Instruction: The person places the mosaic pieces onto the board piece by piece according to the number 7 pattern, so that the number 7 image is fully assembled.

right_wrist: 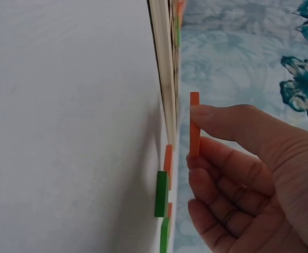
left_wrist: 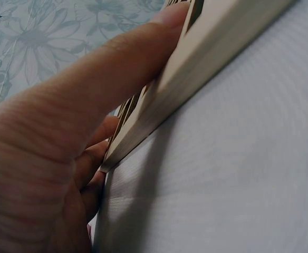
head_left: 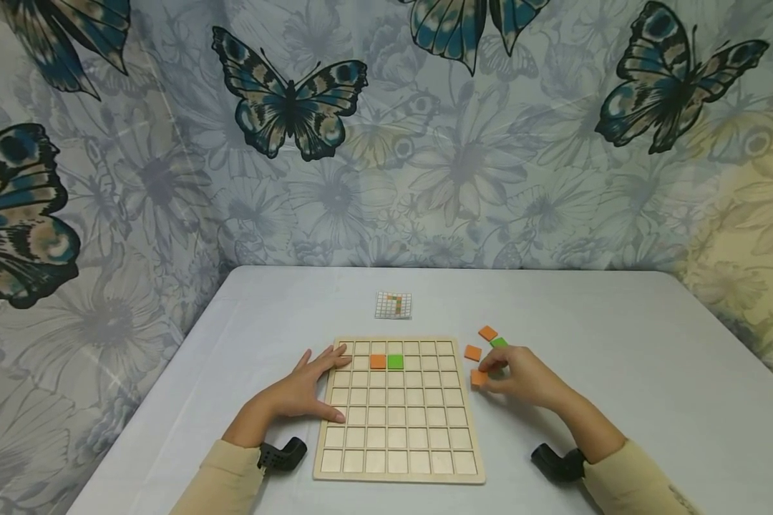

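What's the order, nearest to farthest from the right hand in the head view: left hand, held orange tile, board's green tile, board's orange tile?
1. Held orange tile: pinched by the right hand.
2. Green tile: on the board, to the right hand's left.
3. Board's orange tile: just left of green.
4. Left hand: at the board's left edge.

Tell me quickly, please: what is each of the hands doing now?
Left hand: open, touching the pale wooden square-grid board.
Right hand: holding a flat orange square tile, pinched.
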A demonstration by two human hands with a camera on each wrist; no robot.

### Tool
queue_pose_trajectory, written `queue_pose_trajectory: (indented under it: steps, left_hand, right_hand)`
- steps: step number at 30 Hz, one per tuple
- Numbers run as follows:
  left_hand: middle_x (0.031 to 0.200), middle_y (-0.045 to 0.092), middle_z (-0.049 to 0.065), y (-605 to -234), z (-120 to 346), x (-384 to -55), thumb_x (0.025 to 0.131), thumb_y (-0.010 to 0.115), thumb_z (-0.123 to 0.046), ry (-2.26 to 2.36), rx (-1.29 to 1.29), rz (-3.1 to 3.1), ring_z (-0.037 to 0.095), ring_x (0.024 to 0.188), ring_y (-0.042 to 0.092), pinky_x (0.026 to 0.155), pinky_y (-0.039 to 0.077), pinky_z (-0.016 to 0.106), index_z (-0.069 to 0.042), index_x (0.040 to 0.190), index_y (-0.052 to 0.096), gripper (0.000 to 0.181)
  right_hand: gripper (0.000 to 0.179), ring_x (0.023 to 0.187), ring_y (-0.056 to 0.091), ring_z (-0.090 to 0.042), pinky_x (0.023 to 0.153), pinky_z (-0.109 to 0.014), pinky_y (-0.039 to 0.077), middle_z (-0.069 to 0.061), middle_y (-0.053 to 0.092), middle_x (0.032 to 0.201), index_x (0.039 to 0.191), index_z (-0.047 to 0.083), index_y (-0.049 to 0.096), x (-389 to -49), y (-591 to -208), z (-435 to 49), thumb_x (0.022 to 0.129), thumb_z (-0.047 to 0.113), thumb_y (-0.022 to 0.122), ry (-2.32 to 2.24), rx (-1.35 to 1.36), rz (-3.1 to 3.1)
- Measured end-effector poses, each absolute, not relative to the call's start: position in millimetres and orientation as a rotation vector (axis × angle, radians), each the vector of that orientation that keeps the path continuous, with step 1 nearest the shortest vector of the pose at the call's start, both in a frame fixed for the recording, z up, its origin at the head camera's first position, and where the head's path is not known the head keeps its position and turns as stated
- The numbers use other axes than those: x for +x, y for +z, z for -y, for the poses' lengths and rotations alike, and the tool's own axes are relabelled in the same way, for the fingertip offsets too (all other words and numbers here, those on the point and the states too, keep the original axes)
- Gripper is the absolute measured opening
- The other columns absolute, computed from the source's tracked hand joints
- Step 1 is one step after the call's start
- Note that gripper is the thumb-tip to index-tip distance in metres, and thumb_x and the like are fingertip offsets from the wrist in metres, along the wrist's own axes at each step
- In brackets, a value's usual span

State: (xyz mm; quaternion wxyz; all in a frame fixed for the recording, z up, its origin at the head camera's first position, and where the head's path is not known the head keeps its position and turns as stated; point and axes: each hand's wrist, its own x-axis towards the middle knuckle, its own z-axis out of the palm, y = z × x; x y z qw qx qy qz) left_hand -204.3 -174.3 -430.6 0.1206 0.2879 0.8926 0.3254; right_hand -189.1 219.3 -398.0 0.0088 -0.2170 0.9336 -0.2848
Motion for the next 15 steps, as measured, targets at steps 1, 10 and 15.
queue_pose_trajectory:
  steps: [1,10,15]
  left_hand:
    - [0.157,0.017,0.005,-430.6,174.3,-204.3,0.063,0.081,-0.049,0.951,0.841,-2.607,0.028,0.146,0.008,0.116,-0.009,0.053,-0.015,0.143,0.037,0.097]
    - [0.157,0.018,0.005,-431.1,174.2,-205.3,0.063,0.081,-0.049,0.945,0.842,-2.609,0.027,0.146,0.008,0.116,-0.009,0.052,-0.015,0.143,0.037,0.097]
    - [0.157,0.018,0.005,-432.1,174.7,-205.6,0.063,0.082,-0.049,0.95,0.846,-2.611,0.027,0.146,0.008,0.117,-0.008,0.052,-0.015,0.143,0.037,0.097]
  right_hand:
    - [0.016,0.081,0.058,-0.014,0.072,-0.028,0.053,0.003,0.066,0.084,0.087,0.008,0.068,-189.8,-398.0,-218.3,0.073,0.007,0.076,-0.897,-0.682,-2.915]
    - [0.018,0.087,0.06,-0.016,0.075,-0.03,0.054,0.0,0.067,0.09,0.091,0.007,0.068,-198.5,-394.2,-204.0,0.074,0.01,0.075,-0.932,-0.653,-2.889]
    - [0.016,0.085,0.056,-0.015,0.077,-0.035,0.052,0.0,0.066,0.091,0.092,0.008,0.069,-203.9,-393.1,-194.9,0.077,0.011,0.074,-0.968,-0.671,-2.868]
